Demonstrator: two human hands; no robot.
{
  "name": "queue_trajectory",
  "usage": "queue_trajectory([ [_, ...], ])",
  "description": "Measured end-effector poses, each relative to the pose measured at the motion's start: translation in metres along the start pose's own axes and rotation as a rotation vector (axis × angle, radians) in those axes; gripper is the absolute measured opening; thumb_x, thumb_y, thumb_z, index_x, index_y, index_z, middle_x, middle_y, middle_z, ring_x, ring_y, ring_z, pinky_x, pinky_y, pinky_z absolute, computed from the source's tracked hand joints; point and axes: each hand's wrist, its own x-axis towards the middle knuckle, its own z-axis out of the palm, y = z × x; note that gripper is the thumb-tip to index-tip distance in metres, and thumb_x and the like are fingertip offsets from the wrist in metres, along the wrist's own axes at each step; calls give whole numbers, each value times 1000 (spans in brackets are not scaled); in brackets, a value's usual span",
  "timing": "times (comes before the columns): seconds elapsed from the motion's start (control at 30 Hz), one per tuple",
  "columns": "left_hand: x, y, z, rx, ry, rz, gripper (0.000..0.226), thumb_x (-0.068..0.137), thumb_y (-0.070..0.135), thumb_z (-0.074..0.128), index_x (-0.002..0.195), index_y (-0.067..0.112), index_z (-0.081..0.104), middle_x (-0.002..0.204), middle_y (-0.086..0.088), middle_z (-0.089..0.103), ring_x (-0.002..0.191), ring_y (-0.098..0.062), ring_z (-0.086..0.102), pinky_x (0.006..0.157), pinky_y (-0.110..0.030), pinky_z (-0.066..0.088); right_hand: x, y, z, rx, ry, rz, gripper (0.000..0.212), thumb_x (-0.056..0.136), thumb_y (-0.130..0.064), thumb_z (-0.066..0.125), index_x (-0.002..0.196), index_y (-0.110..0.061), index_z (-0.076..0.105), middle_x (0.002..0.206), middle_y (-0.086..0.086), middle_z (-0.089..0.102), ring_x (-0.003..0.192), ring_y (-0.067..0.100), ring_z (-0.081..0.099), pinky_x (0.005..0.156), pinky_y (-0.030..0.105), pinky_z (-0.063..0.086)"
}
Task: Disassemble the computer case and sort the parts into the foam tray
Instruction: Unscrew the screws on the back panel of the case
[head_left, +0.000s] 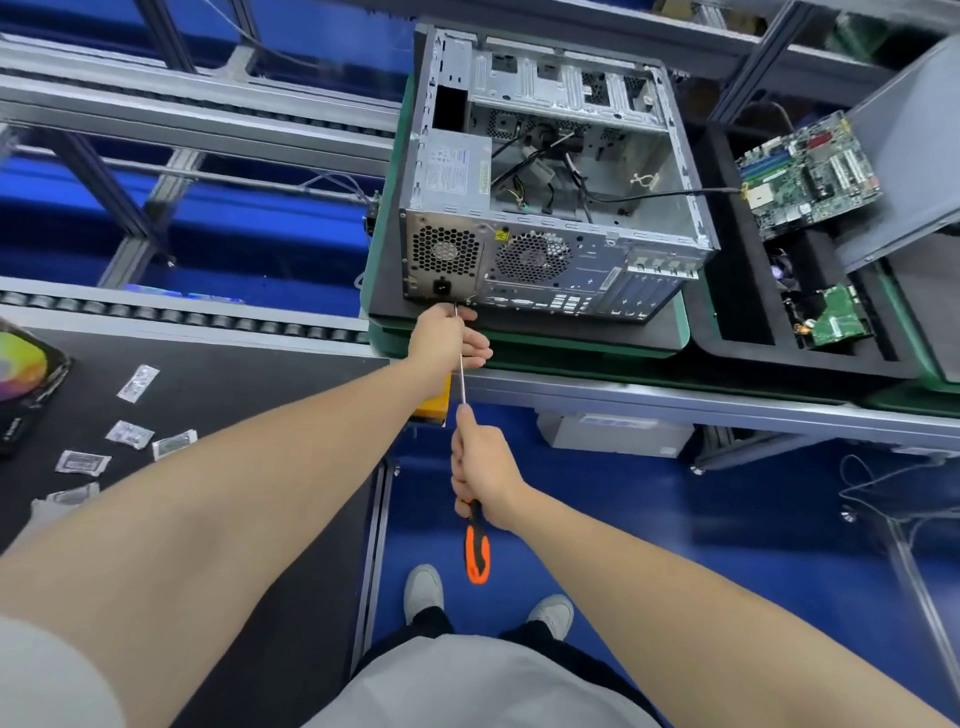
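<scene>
Two bare forearms reach forward from the bottom of the view, above a pair of grey shoes (423, 590) on a blue floor. At 6 o'clock, near the centre, the right hand (483, 462) is wrapped tightly round the top of a screwdriver (477, 556), whose orange and black handle sticks out below the fist. Its long thin metal shaft runs up toward 12 o'clock. The left hand (449, 338) sits just above, near the tip, with thumb and loosely curled fingers round the shaft. The tip meets the lower rear edge of the computer case (550, 208), close to the power socket.

That case lies at 1 o'clock on a dark pad over a green base, with its side panel off. Loose cables and a silver power supply show inside, and two round fan grilles face the person.

At 3 o'clock, just beside the case, is the black foam tray (737, 291). A green motherboard (810, 176) rests tilted at its far end, with a black cable running from it back into the case. A smaller green circuit board (836, 319) lies in a nearer compartment.

At 9 o'clock, several small clear packets (130, 434) lie scattered on a black mat.
</scene>
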Motion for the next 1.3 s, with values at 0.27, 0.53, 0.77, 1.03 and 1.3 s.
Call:
queue_trajectory([
  [0.27,5,-4,12,187,-54,91,26,107,6,38,133,5,40,102,-27,74,86,-40,75,68,-39,61,-4,1,-9,125,1,93,60,111,-59,32,65,-21,33,59,1,25,48,16,17,48,27,22],
  [0.53,9,-12,10,194,5,143,20,109,9,43,128,6,39,93,-15,77,74,-29,78,57,-30,61,-6,-4,-14,125,-15,122,60,110,-60,35,64,-21,36,56,-2,28,46,15,19,48,27,24],
  [0.77,14,-16,7,204,26,118,17,109,11,44,125,8,40,94,-14,78,74,-26,78,59,-29,59,-6,-5,-12,103,-9,167,57,110,-60,37,68,-21,39,56,-1,30,45,14,22,49,27,27],
  [1.03,15,-16,5,215,21,143,19,109,12,45,126,7,40,96,-12,78,78,-28,78,64,-30,61,-7,-7,-13,126,-13,153,56,110,-59,38,69,-20,40,54,-2,32,43,13,23,47,25,27],
  [1.3,10,-12,12,213,89,133,22,109,10,42,130,4,38,97,-17,77,77,-31,74,64,-33,60,-7,-9,-6,174,-11,141,56,110,-58,39,68,-21,39,56,-2,29,45,14,21,47,25,24],
])
